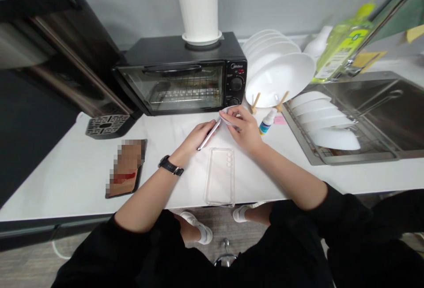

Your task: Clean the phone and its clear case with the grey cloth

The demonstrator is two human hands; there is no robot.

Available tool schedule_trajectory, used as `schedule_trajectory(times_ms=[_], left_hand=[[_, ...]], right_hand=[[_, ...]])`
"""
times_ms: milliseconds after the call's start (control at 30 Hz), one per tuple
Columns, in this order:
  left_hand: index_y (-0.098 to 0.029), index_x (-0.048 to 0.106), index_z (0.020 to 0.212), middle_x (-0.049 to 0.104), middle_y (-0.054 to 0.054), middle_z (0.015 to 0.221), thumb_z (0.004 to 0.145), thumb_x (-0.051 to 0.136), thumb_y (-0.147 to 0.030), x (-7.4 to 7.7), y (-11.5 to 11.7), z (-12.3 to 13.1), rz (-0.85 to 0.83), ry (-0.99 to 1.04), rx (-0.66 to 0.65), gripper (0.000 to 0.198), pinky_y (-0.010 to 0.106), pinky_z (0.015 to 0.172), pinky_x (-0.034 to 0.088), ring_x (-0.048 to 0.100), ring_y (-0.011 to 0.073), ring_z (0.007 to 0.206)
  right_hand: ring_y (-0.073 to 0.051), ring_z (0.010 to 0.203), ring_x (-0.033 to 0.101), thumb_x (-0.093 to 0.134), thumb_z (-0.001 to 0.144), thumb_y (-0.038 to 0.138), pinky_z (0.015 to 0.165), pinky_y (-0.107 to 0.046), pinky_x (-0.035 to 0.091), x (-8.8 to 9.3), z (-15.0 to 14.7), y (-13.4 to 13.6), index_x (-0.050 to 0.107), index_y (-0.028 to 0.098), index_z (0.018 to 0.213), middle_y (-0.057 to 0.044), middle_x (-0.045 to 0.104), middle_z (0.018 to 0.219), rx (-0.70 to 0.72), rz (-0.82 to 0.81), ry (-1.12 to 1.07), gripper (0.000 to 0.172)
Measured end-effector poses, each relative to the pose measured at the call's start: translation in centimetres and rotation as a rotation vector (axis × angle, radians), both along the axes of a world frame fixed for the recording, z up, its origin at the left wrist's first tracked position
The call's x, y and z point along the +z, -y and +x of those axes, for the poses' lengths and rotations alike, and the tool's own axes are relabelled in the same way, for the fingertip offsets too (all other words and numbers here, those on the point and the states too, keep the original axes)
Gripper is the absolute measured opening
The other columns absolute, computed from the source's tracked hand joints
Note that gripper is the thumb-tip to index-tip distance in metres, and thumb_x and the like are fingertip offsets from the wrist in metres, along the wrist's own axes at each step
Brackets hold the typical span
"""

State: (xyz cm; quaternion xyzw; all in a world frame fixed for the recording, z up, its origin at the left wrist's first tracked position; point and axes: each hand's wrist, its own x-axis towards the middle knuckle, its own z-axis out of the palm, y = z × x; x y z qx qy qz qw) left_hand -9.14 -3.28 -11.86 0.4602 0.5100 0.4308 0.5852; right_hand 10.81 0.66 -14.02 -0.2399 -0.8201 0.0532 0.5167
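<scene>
Showing its narrow edge to the camera, a slim phone [208, 135] is held above the white counter [66, 182], with the fingers of the left hand [195, 138] clamped around it. The right hand [245, 130] pinches a thin white piece [226, 122], its fingertips together at the phone's upper end; whether the piece touches the phone cannot be told. Just below the hands, a transparent case [220, 177] lies flat near the counter's front edge. Beside the right hand stands a small spray bottle [265, 125]. Well to the left lies a second device [127, 171], its screen pixelated. Behind the hands, a black toaster oven [139, 53] adjoins racked white plates [281, 78]; farther right, white bowls [331, 120] sit in a wire basket over the sink [394, 124].
</scene>
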Motion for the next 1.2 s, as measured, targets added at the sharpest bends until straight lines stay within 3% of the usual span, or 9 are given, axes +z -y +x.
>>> schedule_trajectory(times_ms=[167,300,467,600,700,867,1000,1200], left_hand=[[-0.016,0.064,0.076,0.049,-0.006,0.060,0.105,0.066,-0.041,0.1,0.0,0.0,-0.023,0.022,0.004,0.038,0.023,0.042,0.021,0.034,0.0039,0.042],[-0.018,0.059,0.069,0.049,-0.005,0.056,0.107,0.060,-0.038,0.1,0.0,0.1,-0.043,0.033,0.029,0.043,0.023,0.040,0.021,0.034,0.0052,0.039],[-0.018,0.061,0.071,0.057,-0.004,0.065,0.099,0.071,-0.037,0.3,0.2,0.0,0.120,0.049,0.028,0.035,0.020,0.056,0.041,0.048,0.0078,0.057],[-0.019,0.065,0.073,0.060,-0.003,0.068,0.096,0.073,-0.036,0.0,0.1,-0.4,0.136,-0.033,0.012,0.030,0.021,0.059,0.043,0.055,0.0106,0.066],[-0.019,0.067,0.079,0.063,-0.003,0.072,0.092,0.078,-0.030,-0.5,0.0,-0.5,0.153,0.022,0.039,0.021,0.019,0.059,0.044,0.058,0.0096,0.067],[-0.018,0.060,0.071,0.049,-0.006,0.057,0.102,0.069,-0.040,-0.5,0.0,-0.3,0.023,0.062,0.000,0.039,0.020,0.038,0.023,0.036,0.0043,0.039],[-0.016,0.062,0.072,0.052,-0.005,0.060,0.106,0.066,-0.043,0.1,0.1,0.0,-0.023,0.031,-0.008,0.044,0.020,0.036,0.023,0.037,0.0023,0.037],[-0.016,0.062,0.072,0.050,-0.005,0.058,0.109,0.060,-0.036,0.3,0.1,0.2,-0.035,0.027,-0.007,0.042,0.021,0.036,0.022,0.037,0.0029,0.036]], right_hand=[[-0.022,0.100,0.065,0.055,0.105,0.016,0.087,-0.042,0.061,0.1,-0.1,0.4,0.073,0.029,0.144,-0.009,0.067,0.112,0.007,0.014,0.002,0.044],[-0.023,0.103,0.064,0.053,0.104,0.013,0.086,-0.041,0.062,0.3,-1.0,1.7,0.067,0.029,0.149,-0.009,0.067,0.115,0.135,0.072,0.093,0.049],[-0.021,0.100,0.064,0.054,0.107,0.017,0.086,-0.039,0.063,0.3,-2.5,3.8,0.066,0.025,0.145,-0.007,0.071,0.111,0.289,0.232,0.253,0.040],[-0.021,0.100,0.065,0.054,0.108,0.018,0.085,-0.038,0.063,0.2,-2.8,4.2,0.068,0.022,0.142,-0.008,0.074,0.111,0.307,0.245,0.329,0.036],[-0.022,0.102,0.065,0.054,0.108,0.018,0.088,-0.040,0.063,0.2,-2.4,3.6,0.069,0.028,0.142,-0.007,0.073,0.112,0.268,0.193,0.293,0.038],[-0.024,0.102,0.064,0.056,0.106,0.017,0.086,-0.043,0.061,-0.1,-1.2,1.9,0.069,0.033,0.147,-0.007,0.070,0.113,0.062,0.043,0.119,0.046],[-0.025,0.101,0.064,0.056,0.105,0.014,0.087,-0.044,0.059,-0.3,-0.7,1.1,0.068,0.035,0.151,-0.008,0.068,0.116,-0.081,-0.011,0.002,0.052],[-0.024,0.100,0.063,0.055,0.106,0.015,0.088,-0.044,0.058,-0.3,-0.7,0.9,0.068,0.035,0.150,-0.007,0.069,0.115,-0.115,-0.018,-0.007,0.051]])
